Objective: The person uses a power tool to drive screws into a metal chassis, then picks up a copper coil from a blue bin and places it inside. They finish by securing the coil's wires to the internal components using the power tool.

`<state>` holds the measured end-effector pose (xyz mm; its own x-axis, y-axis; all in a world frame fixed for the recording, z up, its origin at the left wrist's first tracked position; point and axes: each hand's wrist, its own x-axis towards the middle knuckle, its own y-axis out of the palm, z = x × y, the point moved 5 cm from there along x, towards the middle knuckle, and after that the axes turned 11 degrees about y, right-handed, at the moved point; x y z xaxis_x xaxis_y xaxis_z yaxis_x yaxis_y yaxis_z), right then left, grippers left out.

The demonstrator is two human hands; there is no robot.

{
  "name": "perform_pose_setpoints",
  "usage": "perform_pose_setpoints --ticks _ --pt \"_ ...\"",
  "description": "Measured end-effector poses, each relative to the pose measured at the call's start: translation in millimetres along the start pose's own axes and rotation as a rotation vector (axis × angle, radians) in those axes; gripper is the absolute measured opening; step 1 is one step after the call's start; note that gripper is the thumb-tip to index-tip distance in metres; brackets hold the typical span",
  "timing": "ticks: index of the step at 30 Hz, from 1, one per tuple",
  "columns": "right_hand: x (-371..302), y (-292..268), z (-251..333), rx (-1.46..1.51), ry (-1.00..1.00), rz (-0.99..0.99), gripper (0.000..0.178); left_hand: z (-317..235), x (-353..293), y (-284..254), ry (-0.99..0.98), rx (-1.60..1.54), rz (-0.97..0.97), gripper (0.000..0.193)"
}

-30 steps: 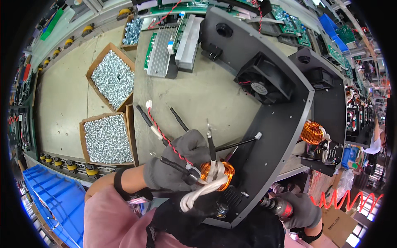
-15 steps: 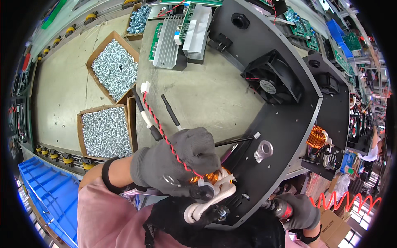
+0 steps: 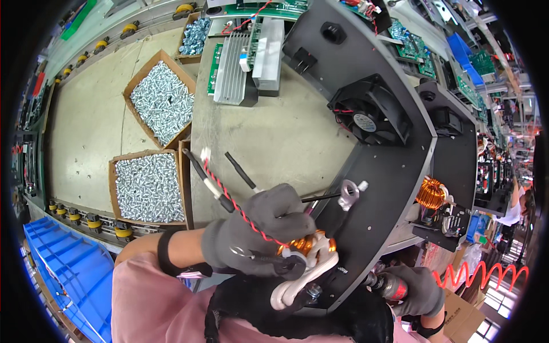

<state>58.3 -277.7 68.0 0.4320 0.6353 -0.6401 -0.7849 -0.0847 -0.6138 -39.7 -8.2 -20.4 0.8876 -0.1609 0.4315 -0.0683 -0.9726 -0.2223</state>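
Observation:
My left hand, in a grey glove, is closed around black cables whose ends stick out past its far side. A red-and-black twisted wire with a white connector lies over the hand's back. A thin dark rod shows beyond the fingers, near a silver ring terminal and a screw over the black metal chassis. Under the hand sits a copper-wound coil with thick white sleeved leads. My right hand, also gloved, grips a power screwdriver with a red band.
Cardboard boxes of screws stand at left, beside a blue bin. Finned heat sinks are at the back. A black fan is fixed in the chassis. A second chassis and a coiled red hose are at right.
My left hand has shifted slightly right and nearer. The ring terminal has moved up and left, close to the screw. The whole view has shifted a little; the right hand keeps its grip.

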Motion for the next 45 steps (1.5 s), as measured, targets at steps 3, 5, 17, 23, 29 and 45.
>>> perform_pose_setpoints --ticks 3,5,17,23,29,45 --pt "-21.0 -15.5 -5.7 -0.049 0.135 -0.090 0.070 -3.7 30.0 11.9 0.113 0.154 -0.142 0.041" --pt "-19.4 -19.2 -23.5 -0.002 0.121 -0.076 0.075 -5.9 42.0 12.1 0.147 0.291 -0.146 0.039" --pt "-27.1 -13.5 -42.7 0.054 0.176 -0.044 0.078 33.6 58.6 19.4 -0.278 -0.666 0.348 0.064" --pt "-21.6 -18.6 -41.0 -0.011 0.150 -0.041 0.077 25.9 81.3 31.9 -0.048 -0.335 0.960 0.063" --pt "-18.1 -17.0 -41.6 0.019 0.122 -0.020 0.073 26.8 74.9 41.7 0.106 -0.355 0.747 0.062" --pt "-15.4 -35.7 -28.6 -0.251 0.115 -0.103 0.071 9.6 83.7 40.2 0.233 -0.329 0.560 0.060"
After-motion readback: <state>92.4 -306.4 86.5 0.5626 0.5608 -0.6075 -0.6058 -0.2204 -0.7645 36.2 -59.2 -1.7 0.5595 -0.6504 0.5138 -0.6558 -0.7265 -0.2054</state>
